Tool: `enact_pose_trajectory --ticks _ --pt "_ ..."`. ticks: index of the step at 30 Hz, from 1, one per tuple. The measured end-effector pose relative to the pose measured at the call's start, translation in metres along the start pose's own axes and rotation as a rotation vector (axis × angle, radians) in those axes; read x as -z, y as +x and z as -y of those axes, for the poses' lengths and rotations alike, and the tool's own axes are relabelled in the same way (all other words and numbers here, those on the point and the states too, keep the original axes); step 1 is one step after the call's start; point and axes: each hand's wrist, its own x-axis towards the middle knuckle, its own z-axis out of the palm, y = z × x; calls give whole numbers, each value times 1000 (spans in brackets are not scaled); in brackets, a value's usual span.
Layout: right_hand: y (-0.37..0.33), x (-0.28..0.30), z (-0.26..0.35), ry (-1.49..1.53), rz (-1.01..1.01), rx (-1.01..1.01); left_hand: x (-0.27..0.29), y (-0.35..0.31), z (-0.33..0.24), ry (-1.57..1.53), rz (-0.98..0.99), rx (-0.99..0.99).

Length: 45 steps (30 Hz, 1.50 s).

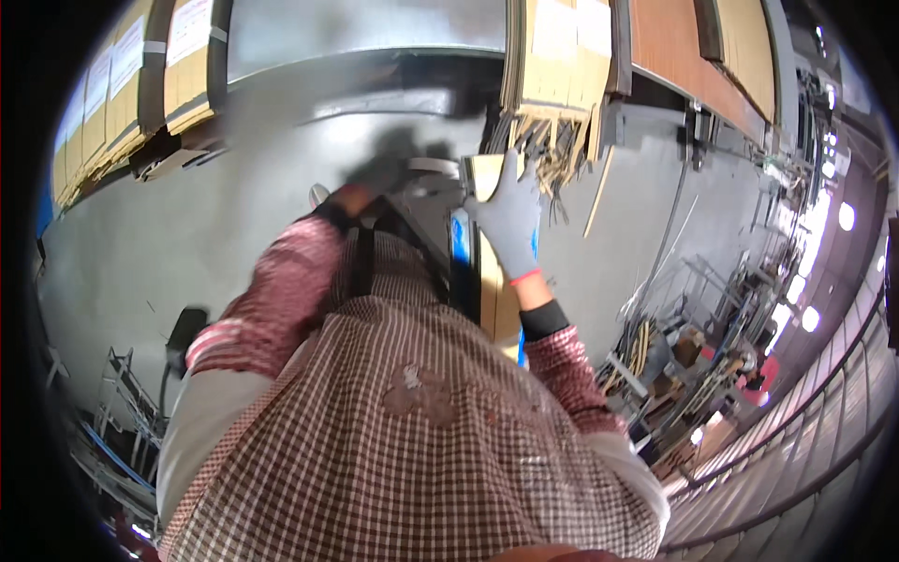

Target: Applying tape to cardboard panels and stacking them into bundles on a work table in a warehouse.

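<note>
My right hand (510, 214), in a grey glove with a red cuff edge, lies with its fingers stretched over a tan bundle of cardboard-like strips (493, 304) with blue patches along its sides. The bundle stands close in front of my body, to the right. My left hand (386, 169), in a dark glove, is smeared by motion to the left of the bundle. Beside it shows a blurred dark tool-like thing with a pale curved part (434, 166); whether the hand holds it cannot be made out.
A stack of tan boards with ragged, splintered ends (562, 70) juts toward me beyond my right hand. More tan stacks (192, 70) stand at the far left. A reddish-brown board (667, 56) lies at the far right. Scrap and metal frames (693, 351) clutter the right side.
</note>
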Motion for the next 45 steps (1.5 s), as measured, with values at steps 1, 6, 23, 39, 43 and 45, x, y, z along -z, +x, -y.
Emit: enact_pose_trajectory --ticks 1,6,23,39,43,45 --pt "3 0 0 -31 -39 12 17 -2 -10 11 -20 3" --pt "-8 -47 -47 65 -49 118 29 17 -178 -809 11 -261" --pt "104 36 -117 128 747 309 -32 47 -203 498 -628 -154" --pt "88 -27 -148 227 183 260 46 -2 -199 -148 -571 173" --pt "65 -43 -116 169 72 160 -15 9 -143 -1171 -173 233" --pt "51 -3 -106 399 220 43 7 0 -158 -1060 -203 246"
